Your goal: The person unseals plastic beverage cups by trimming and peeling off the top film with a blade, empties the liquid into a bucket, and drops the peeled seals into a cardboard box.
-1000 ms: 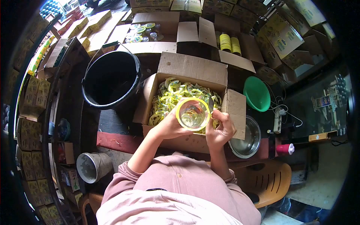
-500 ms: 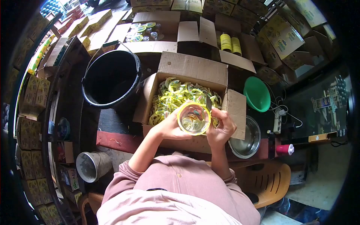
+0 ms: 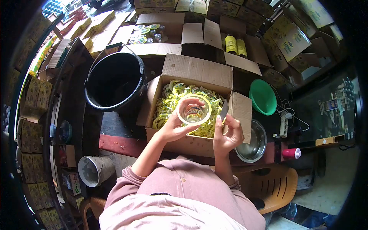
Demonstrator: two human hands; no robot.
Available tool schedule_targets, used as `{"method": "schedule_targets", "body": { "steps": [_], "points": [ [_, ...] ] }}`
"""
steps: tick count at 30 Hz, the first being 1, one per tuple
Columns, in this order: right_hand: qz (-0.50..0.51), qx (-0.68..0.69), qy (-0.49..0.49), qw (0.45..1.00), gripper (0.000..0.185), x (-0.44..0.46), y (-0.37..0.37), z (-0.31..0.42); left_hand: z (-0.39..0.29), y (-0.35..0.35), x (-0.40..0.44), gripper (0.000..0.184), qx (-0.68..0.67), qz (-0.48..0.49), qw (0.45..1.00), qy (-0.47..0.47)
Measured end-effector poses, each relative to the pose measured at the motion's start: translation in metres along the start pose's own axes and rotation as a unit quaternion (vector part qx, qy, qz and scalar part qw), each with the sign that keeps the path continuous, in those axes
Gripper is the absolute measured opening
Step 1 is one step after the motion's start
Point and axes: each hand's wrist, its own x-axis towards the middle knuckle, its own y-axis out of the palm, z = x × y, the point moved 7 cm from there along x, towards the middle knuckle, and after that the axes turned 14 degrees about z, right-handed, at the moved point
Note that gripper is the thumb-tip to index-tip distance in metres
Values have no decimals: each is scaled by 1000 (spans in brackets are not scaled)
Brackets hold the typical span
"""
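Note:
My left hand (image 3: pixel 173 129) is wrapped round a clear plastic cup (image 3: pixel 194 122) with a pale yellow rim, its mouth tilted up toward me. To the right of the cup, apart from it, my right hand (image 3: pixel 229 136) pinches a flat dark blade (image 3: pixel 224 109) that points upward. A bit of yellow shows by the right fingertips, too small to make out. Both hands are above the near side of an open cardboard box (image 3: pixel 197 69). Yellow and clear plastic strips (image 3: pixel 174 92) fill that box in a tangled heap.
A black bucket (image 3: pixel 92 92) stands left of the box, a grey pail (image 3: pixel 86 170) below it. On the right are a green bowl (image 3: pixel 262 96), a metal basin (image 3: pixel 262 143) and a power strip (image 3: pixel 284 124). Boxes with cups (image 3: pixel 143 34) and yellow rolls (image 3: pixel 231 44) lie behind.
The blade and my right hand have come away from the cup's rim. My left hand has shifted the cup slightly up and left, and its rim looks paler.

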Motion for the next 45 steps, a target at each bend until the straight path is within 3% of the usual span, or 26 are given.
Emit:
{"method": "schedule_targets", "body": {
  "steps": [4, 28, 34, 37, 45],
  "points": [
    [49, 27, 7, 998, 22, -3, 9, 9, -1, 1, 1, 66, -4, 6, 1000, 12],
    [57, 5, 5, 998, 26, -5, 8, 6, 3, 2, -8, 69, 70, 24, 997, -12],
    [73, 41, 2, 997, 21, 0, 10, 3, -4, 14, -4, 72, 76, 103, 991, -41],
    [63, 71, 21, 995, 23, -2, 9, -3, -7, 12, -2, 65, 30, 59, 998, -25],
    [20, 76, 1, 997, 23, -7, 0, 8, -11, 5, -2, 70, 80, 33, 996, -15]
  ]
}}
